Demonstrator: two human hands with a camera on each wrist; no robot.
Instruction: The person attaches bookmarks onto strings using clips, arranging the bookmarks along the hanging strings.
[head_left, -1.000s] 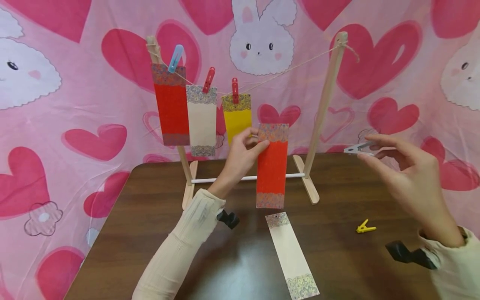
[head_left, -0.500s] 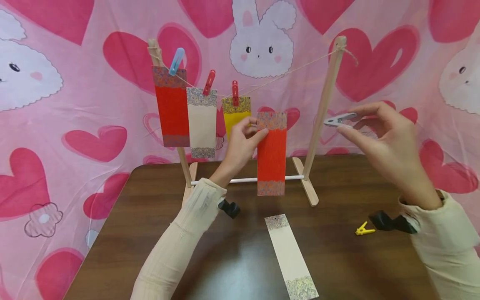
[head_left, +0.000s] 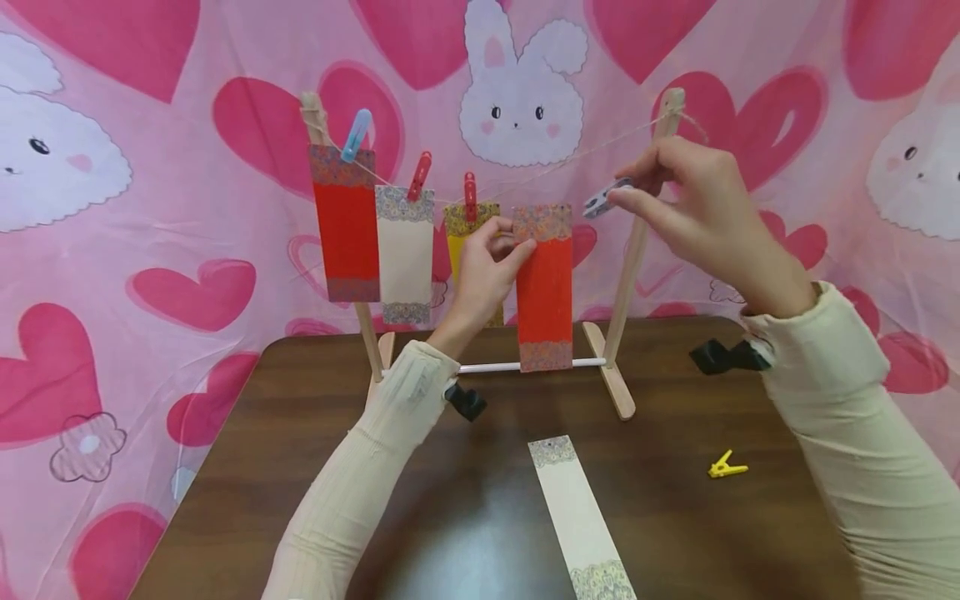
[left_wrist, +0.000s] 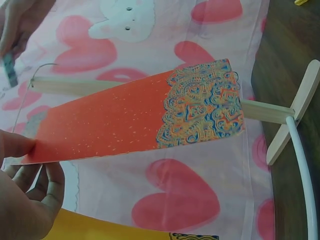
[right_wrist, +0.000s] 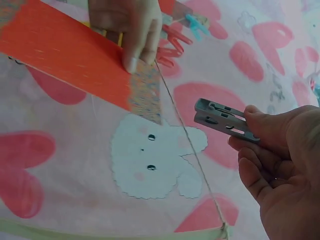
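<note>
Red strip (head_left: 545, 292) is in the air in front of the stand, hanging approx. upright off L grip (head_left: 483, 271), top edge near the line (right_wrist: 186, 131); can't tell if they touch. L grip = bare hand, clamped on strip's L edge nr the patterned top band, thumb on front. R grip (head_left: 693, 208) = thumb + fingers together on grey clothespin (head_left: 606, 200), pin just beside strip's top R corner, not on it.

Handling (est.): thin card, v. light, stiff enough to hang flat, prob. swings easily + creases if squeezed. Best hold: side edge just below the band, light pinch, top edge left free. Pin: small, sprung, take by tail ends, could slip.

Diff vs 1 s ago: R grip + pin came in from far R to the strip; strip is up, bottom edge was well below the white bar (head_left: 491, 367), now about level w/ it in head view. L grip same hold. White strip (head_left: 581, 504) and yellow clothespin (head_left: 726, 467) on counter (head_left: 300, 417), unchanged.
</note>
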